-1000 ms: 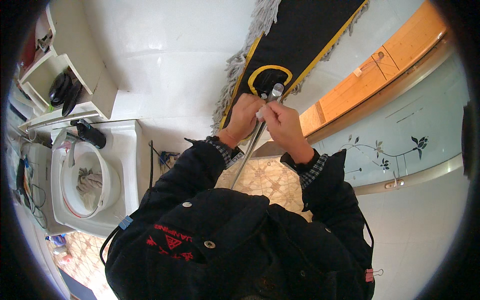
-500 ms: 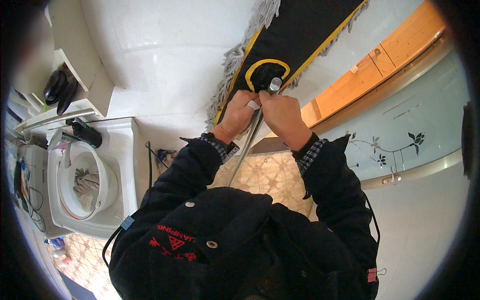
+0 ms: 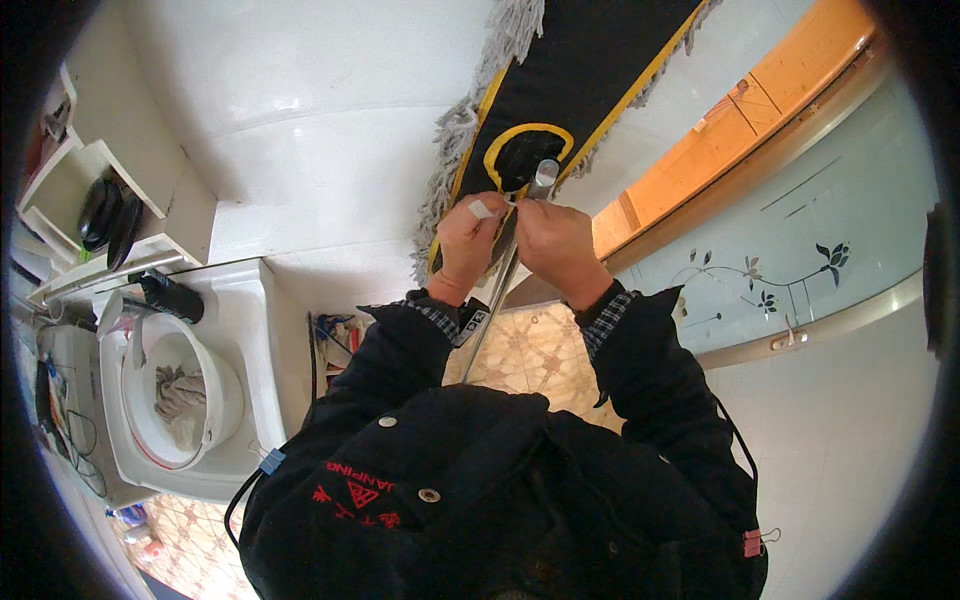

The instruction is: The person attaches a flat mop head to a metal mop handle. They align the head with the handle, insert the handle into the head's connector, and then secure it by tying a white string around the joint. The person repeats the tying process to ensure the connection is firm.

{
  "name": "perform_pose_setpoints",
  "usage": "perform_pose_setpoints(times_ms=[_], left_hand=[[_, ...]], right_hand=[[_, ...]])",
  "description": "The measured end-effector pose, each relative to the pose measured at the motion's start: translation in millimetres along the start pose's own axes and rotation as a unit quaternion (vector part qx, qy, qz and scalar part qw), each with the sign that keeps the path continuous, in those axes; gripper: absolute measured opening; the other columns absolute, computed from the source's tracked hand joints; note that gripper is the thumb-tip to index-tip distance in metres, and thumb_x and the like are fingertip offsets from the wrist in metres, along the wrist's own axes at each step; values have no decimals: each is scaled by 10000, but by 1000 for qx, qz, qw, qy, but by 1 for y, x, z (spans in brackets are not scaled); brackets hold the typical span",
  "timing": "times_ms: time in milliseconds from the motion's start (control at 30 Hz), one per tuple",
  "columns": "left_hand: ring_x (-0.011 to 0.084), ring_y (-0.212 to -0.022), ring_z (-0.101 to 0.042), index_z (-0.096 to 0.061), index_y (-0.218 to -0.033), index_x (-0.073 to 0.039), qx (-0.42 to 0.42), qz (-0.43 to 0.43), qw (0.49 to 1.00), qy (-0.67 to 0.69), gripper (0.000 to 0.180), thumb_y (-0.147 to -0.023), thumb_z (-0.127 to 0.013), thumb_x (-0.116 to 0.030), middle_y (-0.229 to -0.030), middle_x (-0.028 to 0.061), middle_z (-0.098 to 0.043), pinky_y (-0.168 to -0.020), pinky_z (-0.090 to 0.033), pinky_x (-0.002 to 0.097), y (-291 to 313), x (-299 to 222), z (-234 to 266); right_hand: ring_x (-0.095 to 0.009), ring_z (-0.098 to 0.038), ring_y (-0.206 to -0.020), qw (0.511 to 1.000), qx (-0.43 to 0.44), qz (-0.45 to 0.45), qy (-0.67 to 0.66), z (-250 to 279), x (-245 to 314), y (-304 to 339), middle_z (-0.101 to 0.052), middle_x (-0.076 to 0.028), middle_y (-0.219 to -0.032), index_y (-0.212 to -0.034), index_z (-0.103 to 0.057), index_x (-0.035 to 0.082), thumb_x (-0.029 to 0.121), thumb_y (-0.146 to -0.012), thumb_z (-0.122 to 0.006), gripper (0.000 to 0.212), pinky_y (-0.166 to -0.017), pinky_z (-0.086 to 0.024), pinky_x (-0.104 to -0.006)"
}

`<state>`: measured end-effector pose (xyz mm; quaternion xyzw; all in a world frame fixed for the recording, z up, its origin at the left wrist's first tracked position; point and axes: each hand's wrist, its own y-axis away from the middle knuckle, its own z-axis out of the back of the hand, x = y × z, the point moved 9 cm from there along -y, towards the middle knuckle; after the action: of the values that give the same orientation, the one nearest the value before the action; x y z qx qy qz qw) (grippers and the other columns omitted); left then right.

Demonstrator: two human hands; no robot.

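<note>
Glossy white wall (image 3: 300, 120); left hand (image 3: 465, 240) pinches thin white strip (image 3: 481, 209) by silver metal pole (image 3: 544, 176); right hand (image 3: 562, 242): hold unclear. Likely fastening; next needs steadiness.

White sink (image 3: 262, 345) — white bucket (image 3: 226, 395) inside

The scene is being viewed from the person's head, through a wide fisheye lens being aimed downward. The jacket (image 3: 500, 480) is being shown nearest, along the lower edge; the left hand (image 3: 466, 238) and right hand (image 3: 560, 245) are being framed above centre, farther off.
</note>
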<state>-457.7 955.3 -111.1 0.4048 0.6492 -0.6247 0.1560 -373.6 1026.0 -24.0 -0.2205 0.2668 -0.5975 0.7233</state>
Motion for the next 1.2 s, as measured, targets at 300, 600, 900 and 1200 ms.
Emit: perform_pose_setpoints(times_ms=[300, 600, 900, 1200], left_hand=[[236, -748, -653, -662, -859, -20, 20, 66, 997, 28, 106, -780, -656, 50, -859, 115, -669, -664, -507, 301, -11, -6, -3], [299, -716, -624, -630, -823, -26, 61, 21, 997, -28, 112, -751, -649, 57, -797, 131, -627, -636, -486, 340, -22, -24, -5], [210, -660, -621, -626, -885, -28, 115, 57, 992, 5, 123, -791, -692, 14, -787, 96, -642, -614, -490, 300, -26, -16, -2], [111, -668, -614, -632, -936, -22, 148, 133, 980, 30, 95, -857, -683, -33, -766, 49, -660, -619, -493, 263, -27, 3, -6]], right_hand=[[-237, -617, -539, 997, 30, 4, 74, 1, 8, -6, -565, -42, -628, -772, -535, 113, 131, -775, -605, 72, -471, -472, -354], [-276, -645, -556, 988, 99, -99, 67, -12, 3, 2, -635, -80, -668, -1150, -591, 80, 147, -838, -579, 319, -484, -498, -386], [-278, -659, -600, 993, 34, -113, 26, -19, -7, 11, -651, -84, -701, -1064, -612, 106, 114, -839, -573, 228, -503, -503, -388], [-273, -650, -605, 992, 15, -123, 30, -15, -9, 12, -647, -80, -695, -1058, -638, 117, 107, -861, -583, 204, -490, -484, -379]])
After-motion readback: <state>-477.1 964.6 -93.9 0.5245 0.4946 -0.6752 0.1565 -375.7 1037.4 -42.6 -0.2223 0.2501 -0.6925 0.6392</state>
